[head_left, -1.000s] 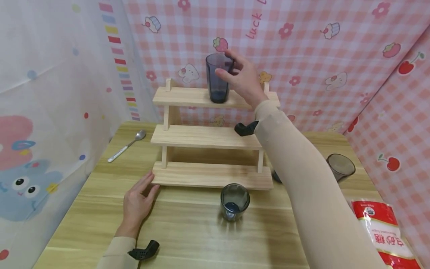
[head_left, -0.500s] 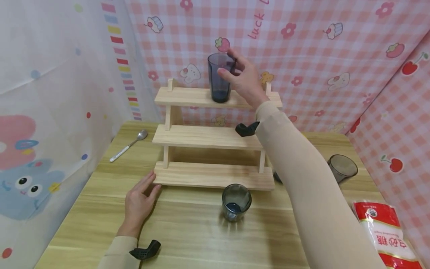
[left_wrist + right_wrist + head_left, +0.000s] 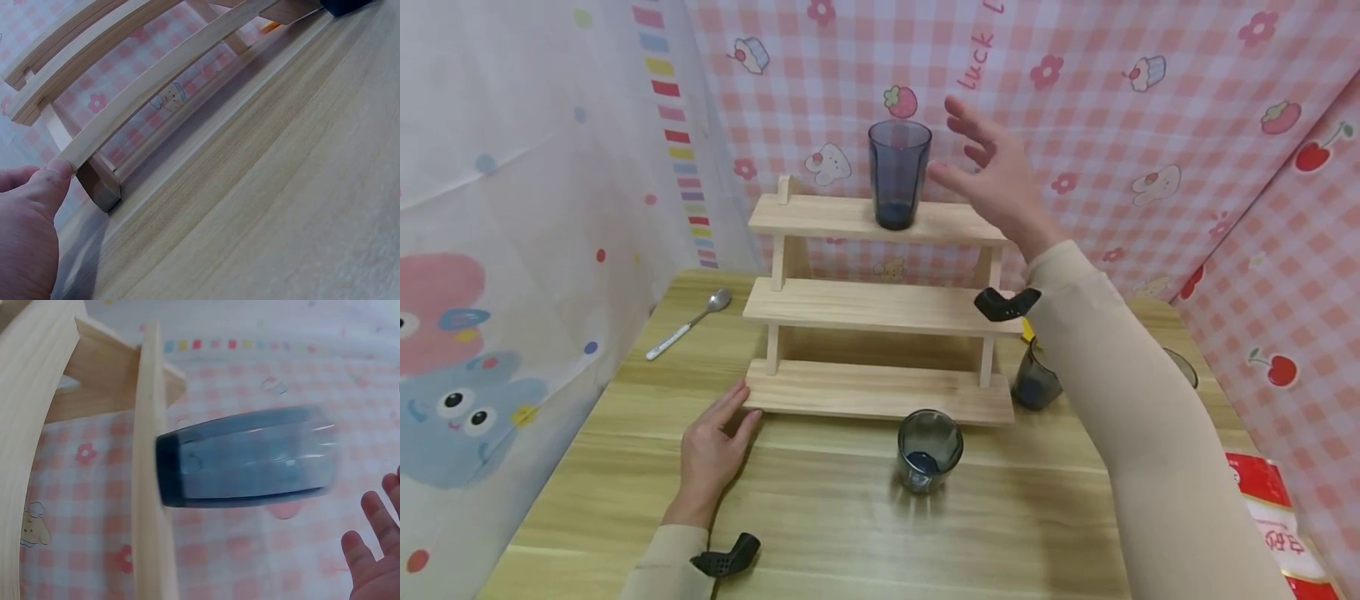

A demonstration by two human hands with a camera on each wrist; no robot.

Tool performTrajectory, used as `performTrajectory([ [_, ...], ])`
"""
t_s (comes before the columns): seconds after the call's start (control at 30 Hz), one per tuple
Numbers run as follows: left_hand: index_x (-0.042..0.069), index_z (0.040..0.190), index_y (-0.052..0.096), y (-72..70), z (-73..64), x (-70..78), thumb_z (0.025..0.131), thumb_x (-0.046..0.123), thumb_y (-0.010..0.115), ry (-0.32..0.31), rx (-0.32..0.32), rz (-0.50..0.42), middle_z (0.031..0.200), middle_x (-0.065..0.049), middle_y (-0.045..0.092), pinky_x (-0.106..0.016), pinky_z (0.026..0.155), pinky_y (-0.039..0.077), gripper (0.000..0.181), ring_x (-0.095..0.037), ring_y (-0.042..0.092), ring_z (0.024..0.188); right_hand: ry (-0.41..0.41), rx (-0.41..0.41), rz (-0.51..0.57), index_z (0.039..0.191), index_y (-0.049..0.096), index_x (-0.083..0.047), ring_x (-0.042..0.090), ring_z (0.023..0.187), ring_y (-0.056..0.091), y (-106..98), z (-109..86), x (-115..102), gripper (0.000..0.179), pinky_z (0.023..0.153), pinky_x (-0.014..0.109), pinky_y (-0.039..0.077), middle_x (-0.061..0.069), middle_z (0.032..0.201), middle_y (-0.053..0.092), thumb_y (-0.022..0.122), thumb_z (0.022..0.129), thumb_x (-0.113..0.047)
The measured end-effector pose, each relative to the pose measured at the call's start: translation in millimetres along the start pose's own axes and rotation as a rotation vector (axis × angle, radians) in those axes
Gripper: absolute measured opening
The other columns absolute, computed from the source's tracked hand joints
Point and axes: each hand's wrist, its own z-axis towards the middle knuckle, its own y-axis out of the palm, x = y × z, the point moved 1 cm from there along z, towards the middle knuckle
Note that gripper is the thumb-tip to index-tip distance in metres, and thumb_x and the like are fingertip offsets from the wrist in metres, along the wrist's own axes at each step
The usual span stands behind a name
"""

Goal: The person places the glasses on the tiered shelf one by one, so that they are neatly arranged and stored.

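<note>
The left sleeve (image 3: 662,562) and right sleeve (image 3: 1157,433) are plain beige, snug at the cuff (image 3: 1063,262). Each bears a black, bent piece (image 3: 1006,305), the left one (image 3: 727,558) dotted with small holes.

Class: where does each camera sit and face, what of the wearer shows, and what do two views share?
Head: on the head, facing forward and down at the three-tier wooden shelf; left hand, right hand and sleeves show.
Left wrist: on that wrist, looking along the bottom tier; left hand shows partly.
Right wrist: on that wrist, facing the tinted glass, seen sideways; right hand shows partly.
Shared: head and right wrist both show that glass.
</note>
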Motion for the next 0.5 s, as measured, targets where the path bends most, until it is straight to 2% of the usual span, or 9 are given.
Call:
performTrajectory([
  [0.13,0.003,0.118,0.068,0.8,1.4,0.9,0.077,0.012,0.081,-0.003,-0.011,0.004,0.123,-0.012,0.064,-0.020,0.101,0.041,0.044,-0.033,0.064,0.108,-0.082,-0.018,0.004,0.144,0.044,-0.008,0.014,0.132,0.041,-20.4,-34.7,-11.7,0.066,0.114,0.034,0.029,0.003,0.147,0.045,0.074,0.085,-0.012],
  [0.27,0.002,0.117,0.068,1.8,0.4,1.4,0.076,0.011,0.082,-0.003,-0.019,0.009,0.123,-0.011,0.064,-0.023,0.100,0.042,0.044,-0.033,0.064,0.107,-0.147,-0.024,0.044,0.140,0.047,-0.002,0.020,0.130,0.044,-39.7,-76.2,-11.7,0.066,0.112,0.039,0.031,0.012,0.143,0.048,0.077,0.083,-0.016],
  [0.4,0.002,0.117,0.068,1.5,-1.0,0.5,0.076,0.010,0.082,-0.004,-0.014,0.013,0.122,-0.011,0.065,-0.022,0.100,0.042,0.044,-0.033,0.064,0.107,-0.200,0.016,0.077,0.136,0.049,0.005,0.023,0.127,0.048,-58.7,-117.8,6.9,0.064,0.110,0.037,0.035,0.018,0.138,0.052,0.078,0.080,-0.006],
  [0.5,0.002,0.117,0.068,0.3,-1.0,-0.2,0.076,0.010,0.082,-0.003,0.000,0.006,0.122,-0.011,0.065,-0.018,0.100,0.041,0.044,-0.033,0.064,0.106,-0.145,0.070,0.090,0.136,0.050,0.004,0.021,0.125,0.049,-72.8,-146.7,29.9,0.063,0.109,0.030,0.036,0.015,0.136,0.055,0.075,0.078,0.005],
])
